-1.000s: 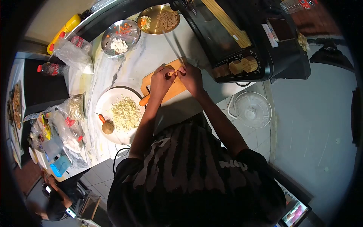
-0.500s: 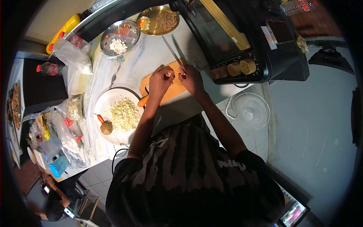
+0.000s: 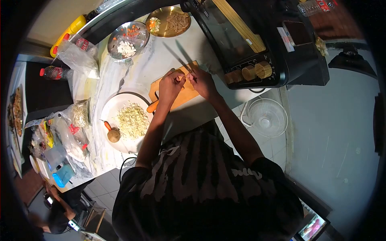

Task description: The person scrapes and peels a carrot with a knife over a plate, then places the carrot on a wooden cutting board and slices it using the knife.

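My right hand (image 3: pixel 203 83) is closed round a knife (image 3: pixel 179 58), whose blade points away and to the left, over the far edge of the wooden cutting board (image 3: pixel 183 99). Close beside it, my left hand (image 3: pixel 171 85) is pinched above the board, fingertips together on something too small to make out. The fingertips of both hands nearly meet. Left of the board stands a large white plate (image 3: pixel 114 145) with a heap of pale chopped vegetable (image 3: pixel 132 122), a red-orange chilli (image 3: pixel 107 125) and a round brownish vegetable (image 3: pixel 113 135).
Beyond the board are a metal plate (image 3: pixel 111 50) of chopped pieces and a gold-coloured plate (image 3: pixel 161 33) with brown strips. A black oven (image 3: pixel 231 44) stands right. Bags and bottles (image 3: pixel 56 72) line the left. A white basket (image 3: pixel 267 116) sits below the counter; another person (image 3: pixel 60 215) is lower left.
The knife in my right hand has swung, its tip shifting left. Both hands stay close together above the board, with the left still pinched.
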The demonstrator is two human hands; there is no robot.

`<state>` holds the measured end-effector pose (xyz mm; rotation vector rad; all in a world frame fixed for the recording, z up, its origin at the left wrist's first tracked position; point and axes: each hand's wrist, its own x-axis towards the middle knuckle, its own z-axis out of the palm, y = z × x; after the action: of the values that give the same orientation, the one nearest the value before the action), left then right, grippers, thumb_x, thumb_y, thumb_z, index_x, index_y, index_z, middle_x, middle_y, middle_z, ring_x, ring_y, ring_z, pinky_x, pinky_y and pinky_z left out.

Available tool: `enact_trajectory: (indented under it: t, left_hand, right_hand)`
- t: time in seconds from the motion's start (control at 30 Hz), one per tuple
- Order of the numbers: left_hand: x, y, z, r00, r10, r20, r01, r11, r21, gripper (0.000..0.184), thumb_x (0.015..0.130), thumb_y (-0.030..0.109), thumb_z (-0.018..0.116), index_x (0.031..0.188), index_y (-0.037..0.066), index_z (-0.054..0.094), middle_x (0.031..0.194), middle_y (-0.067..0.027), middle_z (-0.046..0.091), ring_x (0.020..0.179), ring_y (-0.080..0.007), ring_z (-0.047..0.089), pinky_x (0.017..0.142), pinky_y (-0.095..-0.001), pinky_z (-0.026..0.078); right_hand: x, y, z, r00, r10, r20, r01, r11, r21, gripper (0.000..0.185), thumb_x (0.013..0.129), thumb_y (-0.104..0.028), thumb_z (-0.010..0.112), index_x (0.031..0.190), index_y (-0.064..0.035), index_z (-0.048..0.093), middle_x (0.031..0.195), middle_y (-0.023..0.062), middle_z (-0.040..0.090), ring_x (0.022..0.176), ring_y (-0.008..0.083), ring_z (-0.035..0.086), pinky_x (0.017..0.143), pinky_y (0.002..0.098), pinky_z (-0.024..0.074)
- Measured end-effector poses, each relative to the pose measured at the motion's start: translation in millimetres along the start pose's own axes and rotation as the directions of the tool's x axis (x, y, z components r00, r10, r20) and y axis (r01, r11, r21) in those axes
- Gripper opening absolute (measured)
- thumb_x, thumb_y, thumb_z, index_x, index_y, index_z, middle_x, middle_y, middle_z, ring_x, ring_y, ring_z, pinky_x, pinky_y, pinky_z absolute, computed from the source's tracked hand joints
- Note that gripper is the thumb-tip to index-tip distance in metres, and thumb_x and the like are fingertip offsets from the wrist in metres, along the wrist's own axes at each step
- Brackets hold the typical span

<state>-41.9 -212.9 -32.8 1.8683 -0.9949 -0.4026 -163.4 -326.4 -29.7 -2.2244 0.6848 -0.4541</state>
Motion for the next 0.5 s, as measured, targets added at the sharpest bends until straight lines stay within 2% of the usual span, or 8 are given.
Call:
enact_trajectory:
  t: [0.03,0.1,0.23,0.3,0.4,0.5]
  left_hand:
    - [0,1,0,1.0,0.0,-0.001,0.0,1.0,0.001,0.013,0.078,0.012,0.076,0.09,0.007,0.073,0.07,-0.0077,0.059,0.059,-0.0212,0.06,0.059,-0.0345,0.05]
    - [1,2,-1,0.999,-0.038,0.007,0.038,0.999,-0.014,0.013,0.078,0.012,0.076,0.09,0.007,0.073,0.067,-0.0075,0.059,0.059,-0.0209,0.059,0.058,-0.0343,0.05]
    - [2,3,-2,1.0,-0.009,0.01,0.008,1.0,0.011,0.013,0.079,0.012,0.076,0.091,0.007,0.073,0.065,-0.0073,0.058,0.059,-0.0207,0.059,0.058,-0.0341,0.05]
    - [2,2,-2,1.0,-0.008,0.009,0.008,1.0,0.002,0.012,0.079,0.011,0.076,0.09,0.007,0.072,0.065,-0.0073,0.058,0.059,-0.0209,0.059,0.058,-0.0342,0.05]
    - [3,2,-3,0.999,0.039,0.014,-0.039,0.999,0.005,0.012,0.079,0.01,0.076,0.09,0.007,0.072,0.068,-0.0071,0.059,0.058,-0.0198,0.06,0.058,-0.0335,0.05]
    - [4,7,-6,0.999,0.004,0.038,-0.004,1.0,-0.005,0.013,0.078,0.008,0.075,0.09,0.006,0.072,0.073,-0.0068,0.062,0.058,-0.0181,0.061,0.059,-0.0318,0.051]
  right_hand:
    - [1,-3,-2,1.0,-0.001,0.0,0.001,1.0,0.001,0.01,0.089,-0.011,0.06,0.089,-0.0029,0.054,0.085,0.0166,0.061,0.083,0.0385,0.062,0.071,0.0461,0.0502]
    - [2,-7,-6,0.995,0.103,0.017,-0.104,0.988,0.116,0.01,0.089,-0.009,0.061,0.09,-0.0024,0.054,0.082,0.0155,0.063,0.081,0.0372,0.064,0.071,0.0446,0.0507]
    - [3,10,7,0.997,0.08,0.015,-0.081,0.993,0.084,0.013,0.086,-0.006,0.066,0.089,-0.0015,0.054,0.078,0.0126,0.064,0.077,0.0319,0.067,0.07,0.0403,0.051]
    - [2,13,13,0.985,0.171,0.024,-0.17,0.943,0.288,0.018,0.081,-0.005,0.072,0.085,-0.0016,0.054,0.075,0.01,0.063,0.076,0.0254,0.068,0.069,0.0367,0.0506]
    - [2,11,13,0.965,0.26,0.021,-0.256,0.928,0.271,0.022,0.079,-0.005,0.076,0.081,-0.0019,0.054,0.071,0.008,0.061,0.075,0.0214,0.068,0.068,0.0344,0.05]
    - [3,11,16,0.965,0.261,0.006,-0.25,0.919,0.306,0.022,0.079,-0.007,0.077,0.081,-0.0022,0.056,0.072,0.009,0.063,0.074,0.0228,0.068,0.068,0.0354,0.0505]
